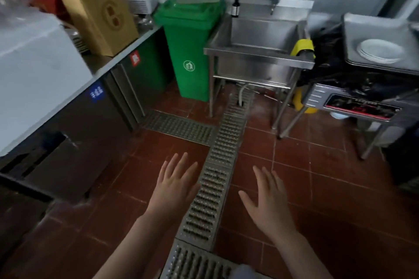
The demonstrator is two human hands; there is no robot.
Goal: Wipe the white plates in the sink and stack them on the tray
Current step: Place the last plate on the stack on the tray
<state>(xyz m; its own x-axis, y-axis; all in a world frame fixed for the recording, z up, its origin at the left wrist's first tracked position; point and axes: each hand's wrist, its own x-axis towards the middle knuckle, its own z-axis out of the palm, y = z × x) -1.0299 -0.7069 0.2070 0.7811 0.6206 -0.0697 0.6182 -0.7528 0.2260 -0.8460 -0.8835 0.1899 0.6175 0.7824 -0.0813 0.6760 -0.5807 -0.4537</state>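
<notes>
Head view, round white plates point(380, 51), steel sink point(260, 36)

Green bin point(190, 52) beside brown paper bag point(102, 19)

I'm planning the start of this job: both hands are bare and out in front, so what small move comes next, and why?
Probably step toward the stainless steel sink. The left hand and right hand are open over the floor, far from it, and its inside is not visible.

dim, soft blur, edges warped
</notes>
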